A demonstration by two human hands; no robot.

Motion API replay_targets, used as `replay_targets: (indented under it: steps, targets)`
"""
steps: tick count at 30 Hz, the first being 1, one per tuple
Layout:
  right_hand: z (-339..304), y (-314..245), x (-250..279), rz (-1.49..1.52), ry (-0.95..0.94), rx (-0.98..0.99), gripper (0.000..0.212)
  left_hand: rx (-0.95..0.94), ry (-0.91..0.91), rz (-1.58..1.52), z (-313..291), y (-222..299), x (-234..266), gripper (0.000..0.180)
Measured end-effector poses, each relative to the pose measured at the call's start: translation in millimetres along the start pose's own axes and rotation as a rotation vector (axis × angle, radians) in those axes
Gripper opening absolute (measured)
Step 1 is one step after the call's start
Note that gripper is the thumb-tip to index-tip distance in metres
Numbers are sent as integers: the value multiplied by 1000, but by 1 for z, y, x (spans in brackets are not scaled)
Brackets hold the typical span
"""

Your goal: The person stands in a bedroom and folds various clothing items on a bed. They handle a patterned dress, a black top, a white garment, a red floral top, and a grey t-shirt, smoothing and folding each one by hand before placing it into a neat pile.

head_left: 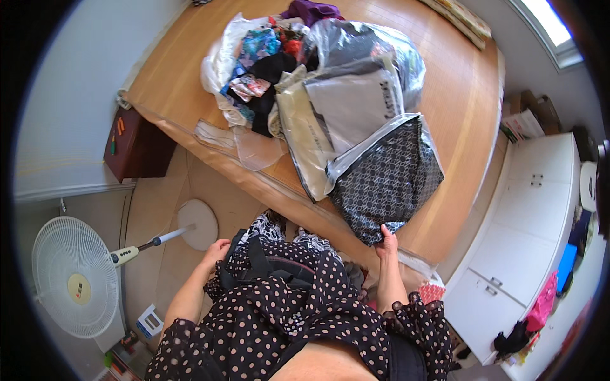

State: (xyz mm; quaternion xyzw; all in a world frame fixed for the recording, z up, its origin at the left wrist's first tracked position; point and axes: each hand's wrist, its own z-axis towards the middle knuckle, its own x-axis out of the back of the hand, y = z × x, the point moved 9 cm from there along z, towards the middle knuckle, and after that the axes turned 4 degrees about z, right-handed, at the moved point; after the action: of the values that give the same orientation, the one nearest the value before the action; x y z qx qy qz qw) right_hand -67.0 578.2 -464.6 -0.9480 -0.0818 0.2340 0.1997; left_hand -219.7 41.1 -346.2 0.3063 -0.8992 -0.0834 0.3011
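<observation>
My right hand [386, 242] pinches the near corner of a clear plastic garment bag [434, 166] holding a folded black garment with a pale geometric pattern [385, 179]. The bag lies flat at the bed's near edge, overlapping the other packages. Beyond it are a grey-white packaged garment [352, 101] and a cream packaged garment [305, 127], both in clear plastic. At my left hip, beside a black strap [257, 254], my left hand [217, 251] hangs low. Its fingers are partly turned away, so their grip cannot be made out.
The bed [467, 120] bears a white bag [219, 54] of loose clothes and a large clear bag [406, 54] of dark items. A standing fan [76, 277] and dark red cabinet [136, 146] stand left. White cabinets [515, 235] line the right.
</observation>
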Motion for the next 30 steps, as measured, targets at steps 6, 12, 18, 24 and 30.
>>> replay_targets:
  steps: [6,12,18,24,30]
  targets:
    - [-17,7,50,-42,128,111,31,-271,-80,165,24,67,-14,29]
    - [-46,16,27,205,-20,70,35,-822,-96,442,27,224,-67,29]
    - [-44,27,44,136,8,93,25,-1098,-91,359,37,339,-164,35]
    - [-50,26,59,22,110,106,22,-1162,-15,268,6,375,-201,25]
    - [-91,-32,60,-1211,775,301,43,-1414,-241,249,-103,390,-223,36]
